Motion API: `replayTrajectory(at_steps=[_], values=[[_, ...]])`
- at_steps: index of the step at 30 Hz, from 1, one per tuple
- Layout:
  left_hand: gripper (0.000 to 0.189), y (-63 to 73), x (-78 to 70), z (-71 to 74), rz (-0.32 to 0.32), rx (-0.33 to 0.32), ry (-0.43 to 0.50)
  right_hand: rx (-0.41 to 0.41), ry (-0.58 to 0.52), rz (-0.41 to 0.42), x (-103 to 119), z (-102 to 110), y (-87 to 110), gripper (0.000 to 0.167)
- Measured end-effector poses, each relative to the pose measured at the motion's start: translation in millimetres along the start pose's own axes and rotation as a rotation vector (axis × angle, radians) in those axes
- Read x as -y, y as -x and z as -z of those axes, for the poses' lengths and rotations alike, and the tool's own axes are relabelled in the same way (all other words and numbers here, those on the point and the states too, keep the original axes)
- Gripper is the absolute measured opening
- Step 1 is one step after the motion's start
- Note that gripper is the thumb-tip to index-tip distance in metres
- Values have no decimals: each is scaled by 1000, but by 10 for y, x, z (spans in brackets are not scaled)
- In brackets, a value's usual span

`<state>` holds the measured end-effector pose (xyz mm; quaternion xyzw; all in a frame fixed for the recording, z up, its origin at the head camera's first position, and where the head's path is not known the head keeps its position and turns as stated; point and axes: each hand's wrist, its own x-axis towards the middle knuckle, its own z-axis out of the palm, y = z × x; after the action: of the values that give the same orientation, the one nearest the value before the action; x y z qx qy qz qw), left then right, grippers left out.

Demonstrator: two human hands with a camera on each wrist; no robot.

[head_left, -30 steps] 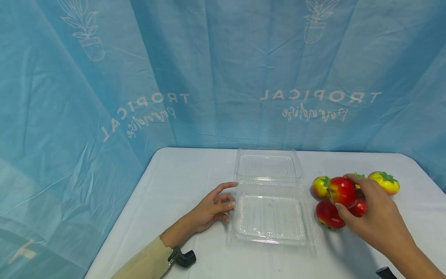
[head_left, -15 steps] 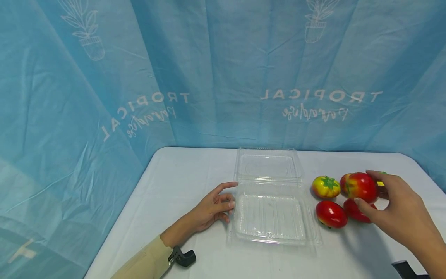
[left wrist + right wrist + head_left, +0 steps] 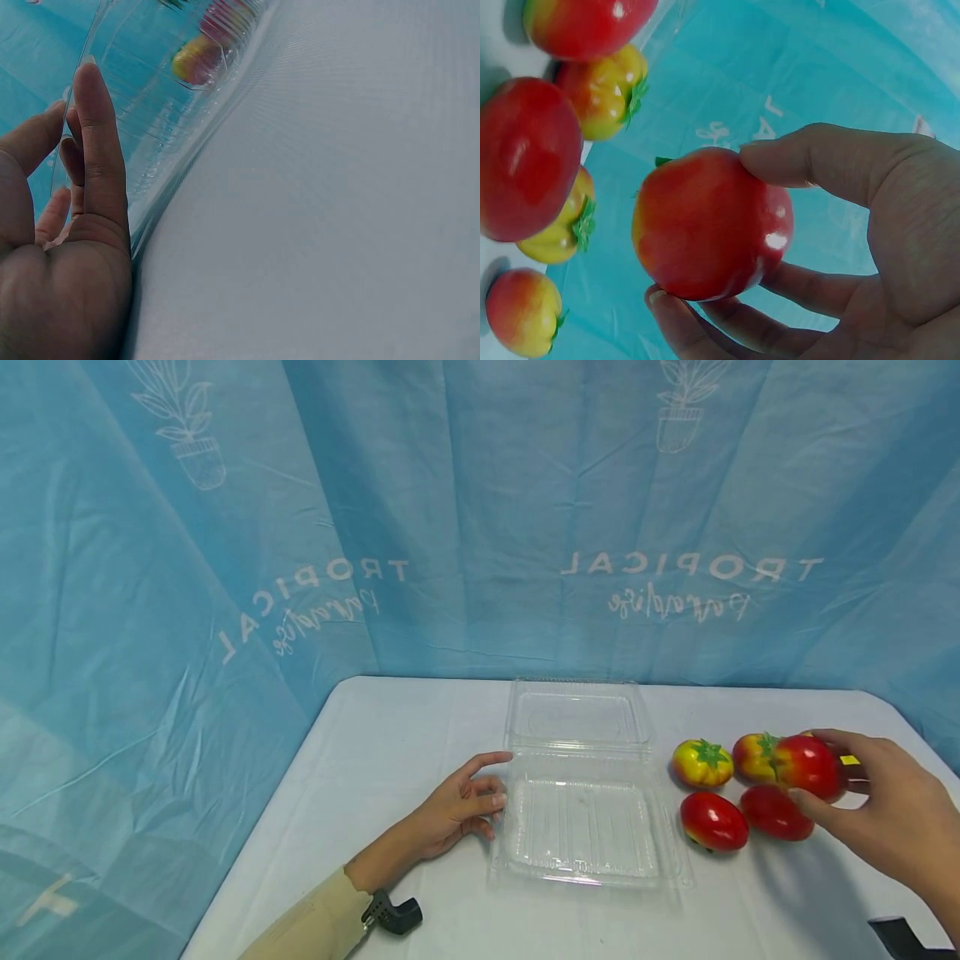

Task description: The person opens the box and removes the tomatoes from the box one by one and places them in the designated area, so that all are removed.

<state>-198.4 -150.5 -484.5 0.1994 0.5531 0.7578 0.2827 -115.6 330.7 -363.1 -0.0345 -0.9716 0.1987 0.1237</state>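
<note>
My right hand [image 3: 888,797] holds a glossy red-and-yellow fruit [image 3: 810,767] with a green leafy top, above the right side of the table. In the right wrist view, thumb and fingertips grip this held fruit [image 3: 712,225] from opposite sides. My left hand [image 3: 457,806] is at the left edge of a clear plastic clamshell container [image 3: 577,877], whose lid [image 3: 576,714] lies folded back. Seen from the left wrist, thumb and fingers [image 3: 97,142] pinch the container's thin rim, with the index finger stretched along it. Nothing lies in the container's tray.
Close around the held fruit lie a yellow fruit [image 3: 702,764], a red-and-yellow one [image 3: 753,756] and two red ones [image 3: 714,821]. Another yellow fruit shows partly behind my right fingers. A blue printed curtain [image 3: 480,527] hangs behind the white table [image 3: 405,718].
My right hand has carried the held fruit rightward over the others, uncovering the fruits at left and half hiding the far right yellow one. The left hand and container have stayed put.
</note>
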Motion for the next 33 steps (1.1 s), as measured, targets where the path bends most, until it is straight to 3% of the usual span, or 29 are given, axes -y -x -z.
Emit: replayTrajectory(at_steps=[9, 23, 33], values=[[73, 11, -14, 0, 6, -17, -24, 17, 4, -32, -144, 19, -33, 103], [74, 15, 1, 13, 5, -19, -23, 86, 40, -66, -239, 23, -85, 95], [73, 0, 7, 8, 1, -16, -19, 86, 62, -67, -378, -4, -106, 93]])
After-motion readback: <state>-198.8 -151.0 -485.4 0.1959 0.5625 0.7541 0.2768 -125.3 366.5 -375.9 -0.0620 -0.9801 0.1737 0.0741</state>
